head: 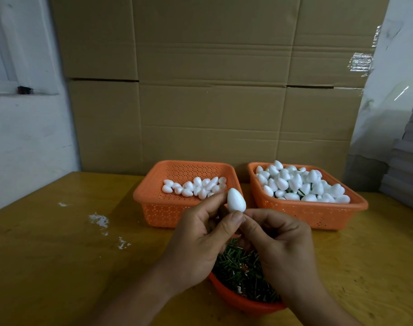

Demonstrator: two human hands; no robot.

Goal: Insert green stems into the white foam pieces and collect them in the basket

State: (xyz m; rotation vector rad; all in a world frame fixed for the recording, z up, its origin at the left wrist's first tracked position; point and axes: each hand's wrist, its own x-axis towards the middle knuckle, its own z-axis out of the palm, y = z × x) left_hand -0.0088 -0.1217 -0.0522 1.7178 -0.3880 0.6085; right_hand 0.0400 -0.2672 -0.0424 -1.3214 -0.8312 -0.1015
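Observation:
My left hand [200, 234] pinches a white egg-shaped foam piece [236, 200] between thumb and fingers, pointed end up. My right hand [280, 241] is curled right below it, fingertips meeting the foam's base; any stem in those fingers is hidden. Under both hands sits an orange bowl [245, 301] full of short green stems [238, 267]. The left orange basket [153, 196] holds plain foam pieces [196, 185]. The right orange basket [318, 212] is heaped with foam pieces that have green stems [295, 184].
Large cardboard boxes [212, 90] stand as a wall behind the baskets. White foam crumbs [99, 220] lie on the wooden table [59, 255] to the left. A stack of grey sheets [407, 161] stands at the right edge.

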